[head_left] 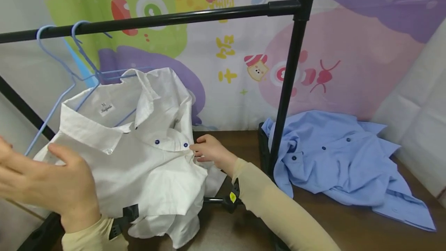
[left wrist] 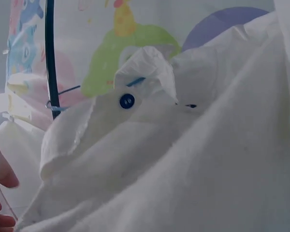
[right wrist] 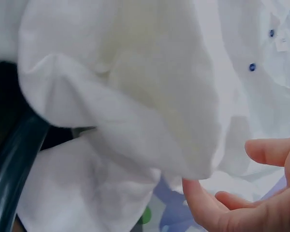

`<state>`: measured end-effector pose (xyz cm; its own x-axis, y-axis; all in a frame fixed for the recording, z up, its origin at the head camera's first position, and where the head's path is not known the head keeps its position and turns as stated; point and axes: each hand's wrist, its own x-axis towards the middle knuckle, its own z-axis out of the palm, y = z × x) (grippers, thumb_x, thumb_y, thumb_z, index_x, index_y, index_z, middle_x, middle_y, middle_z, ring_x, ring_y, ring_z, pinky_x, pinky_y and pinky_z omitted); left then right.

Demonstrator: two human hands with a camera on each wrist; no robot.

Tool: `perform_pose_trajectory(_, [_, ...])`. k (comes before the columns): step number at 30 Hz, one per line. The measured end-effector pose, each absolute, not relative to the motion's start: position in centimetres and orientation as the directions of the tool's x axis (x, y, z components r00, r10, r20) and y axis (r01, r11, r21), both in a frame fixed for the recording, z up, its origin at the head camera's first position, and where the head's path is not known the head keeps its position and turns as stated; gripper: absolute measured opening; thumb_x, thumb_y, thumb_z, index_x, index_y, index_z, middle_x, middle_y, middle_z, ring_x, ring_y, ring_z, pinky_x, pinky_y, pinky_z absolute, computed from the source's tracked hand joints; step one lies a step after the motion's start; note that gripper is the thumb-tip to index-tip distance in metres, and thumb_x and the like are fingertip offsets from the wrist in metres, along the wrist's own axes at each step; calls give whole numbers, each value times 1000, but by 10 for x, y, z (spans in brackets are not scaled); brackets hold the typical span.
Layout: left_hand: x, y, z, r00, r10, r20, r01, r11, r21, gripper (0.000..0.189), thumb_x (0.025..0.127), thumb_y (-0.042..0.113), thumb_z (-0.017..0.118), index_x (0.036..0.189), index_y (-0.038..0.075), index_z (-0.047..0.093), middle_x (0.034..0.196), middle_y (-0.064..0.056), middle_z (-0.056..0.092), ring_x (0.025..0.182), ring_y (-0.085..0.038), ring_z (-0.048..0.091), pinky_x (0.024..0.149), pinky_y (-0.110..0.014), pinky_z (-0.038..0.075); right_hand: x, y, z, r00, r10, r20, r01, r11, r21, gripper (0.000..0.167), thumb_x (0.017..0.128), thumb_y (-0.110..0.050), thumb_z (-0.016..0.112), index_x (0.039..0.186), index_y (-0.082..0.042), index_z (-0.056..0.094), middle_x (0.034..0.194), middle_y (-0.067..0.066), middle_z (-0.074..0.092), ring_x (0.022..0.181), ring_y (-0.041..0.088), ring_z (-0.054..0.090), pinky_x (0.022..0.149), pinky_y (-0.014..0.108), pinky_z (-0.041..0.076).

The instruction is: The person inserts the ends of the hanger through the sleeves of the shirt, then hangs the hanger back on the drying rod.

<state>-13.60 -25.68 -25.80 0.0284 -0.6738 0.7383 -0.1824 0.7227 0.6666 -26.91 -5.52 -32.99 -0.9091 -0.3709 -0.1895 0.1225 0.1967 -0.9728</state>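
A white button-up shirt [head_left: 139, 154] with dark blue buttons hangs on a light blue wire hanger [head_left: 91, 65], its collar [head_left: 92, 131] spread. My left hand [head_left: 52, 181] is before the shirt's left-side shoulder, fingers stretched out and holding nothing; in the left wrist view only fingertips [left wrist: 0, 169] show at the edge. At the right of the shirt front, my right hand [head_left: 212, 150] has its fingertips right at the cloth beside a button [head_left: 186, 145]. The right wrist view shows its thumb [right wrist: 270, 151] and fingers apart, with one fingertip behind the shirt's edge.
The hanger hooks onto a black rack rail [head_left: 174, 19], with a second blue hanger [head_left: 52, 55] to its left. A rack post [head_left: 287, 84] stands right of the shirt. Beyond it, a blue shirt [head_left: 341, 158] lies rumpled on the brown table [head_left: 324, 224]. A printed cloth [head_left: 237, 104] hangs behind.
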Motion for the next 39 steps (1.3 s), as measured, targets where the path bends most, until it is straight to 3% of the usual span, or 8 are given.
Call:
perform_pose_trajectory(4, [-132, -244, -253, 49, -694, 719, -150, 706, 692, 52, 87, 39, 44, 134, 18, 40, 137, -4, 38, 129, -17, 29, 108, -32, 14, -263, -51, -323, -899, -404, -168, 99, 186, -978, 47, 90, -17, 55, 129, 4, 39, 121, 19, 48, 106, 33, 55, 84, 36, 49])
perform_pose_trajectory(9, [-130, -229, -248, 110, -652, 750, -68, 748, 660, 47, 85, 36, 46, 129, 21, 43, 132, 0, 40, 124, -13, 30, 105, -29, 17, -253, -42, -318, -891, -443, -101, 22, 181, -983, 41, 90, -17, 56, 123, 4, 45, 116, 17, 52, 105, 34, 55, 82, 34, 50])
perform_pose_trajectory(14, [-136, -222, -249, 197, -535, 821, 54, 842, 536, 39, 81, 28, 45, 120, 20, 48, 121, 4, 40, 116, -8, 33, 102, -28, 21, -244, -30, -312, -887, -462, 3, -78, 142, -987, 35, 90, -15, 54, 119, 5, 50, 112, 19, 56, 100, 36, 58, 77, 32, 52])
perform_pose_trajectory(20, [-142, -209, -245, 281, -442, 852, 188, 896, 402, 32, 77, 26, 46, 105, 12, 53, 112, 3, 39, 109, -11, 35, 98, -30, 25, -235, -14, -309, -877, -473, 85, -156, 115, -981, 30, 90, -13, 55, 113, 4, 55, 109, 20, 59, 92, 26, 62, 76, 31, 52])
perform_pose_trajectory(32, [-155, -184, -249, 268, -486, 832, 393, 843, 367, 33, 72, 30, 52, 93, 4, 52, 113, -13, 33, 111, -22, 31, 96, -32, 30, -215, 20, -310, -863, -483, 149, -175, 8, -985, 27, 91, -12, 52, 109, 6, 57, 107, 20, 61, 92, 24, 62, 78, 34, 52])
perform_pose_trajectory(39, [-160, -161, -255, 157, -498, 853, 476, 795, 376, 39, 74, 32, 55, 95, -1, 52, 112, -12, 33, 109, -26, 32, 97, -35, 26, -206, 43, -315, -883, -380, 276, -322, 63, -945, 20, 91, -11, 53, 102, 3, 61, 99, 17, 64, 88, 21, 62, 79, 37, 50])
